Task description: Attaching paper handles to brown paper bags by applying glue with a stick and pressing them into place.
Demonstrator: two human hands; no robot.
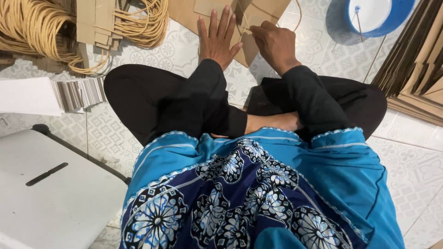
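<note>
I sit cross-legged on a patterned tile floor. My left hand (pixel 218 38) lies flat with fingers spread on a brown cardboard piece (pixel 272 11) on the floor in front of me. My right hand (pixel 272 44) is closed beside it, pinching a thin tan cord (pixel 243 20) that runs over the cardboard. Both arms are in black sleeves, and a blue patterned cloth covers my lap.
Coils of tan cord (pixel 32 27) and small cardboard strips (pixel 99 27) lie at the upper left. A stack of white-edged sheets (pixel 76 94) sits left. A blue bowl (pixel 376 18) is upper right, stacked cardboard (pixel 415 69) at right, a white stool (pixel 50 193) lower left.
</note>
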